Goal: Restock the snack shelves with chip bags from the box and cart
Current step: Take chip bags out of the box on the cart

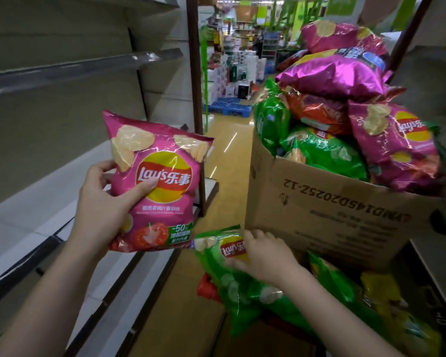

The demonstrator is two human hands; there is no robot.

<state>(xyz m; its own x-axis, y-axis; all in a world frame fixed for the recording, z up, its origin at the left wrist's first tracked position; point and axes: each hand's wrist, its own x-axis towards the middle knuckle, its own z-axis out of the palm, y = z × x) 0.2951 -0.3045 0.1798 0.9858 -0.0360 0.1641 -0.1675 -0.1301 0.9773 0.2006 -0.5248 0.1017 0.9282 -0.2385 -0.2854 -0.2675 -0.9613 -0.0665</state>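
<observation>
My right hand [264,256] grips a green Lay's bag [232,274] low beside the cardboard box [319,210], which is printed upside down with "D20252-12". My left hand [101,204] holds a pink bag [157,181] upright, reading "Lay's 乐事" and "-50", near the bare shelves [70,70]. The box is heaped with pink, green and red bags; I can't count them.

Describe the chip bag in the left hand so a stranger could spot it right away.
Start at the big cardboard box heaped with chip bags on the right, then look left toward the bare shelves. Held upright there in the left hand is a pink Lay's tomato bag. Unlike the green Lay's bag under the right hand, it is pink and shows tomatoes.
</observation>
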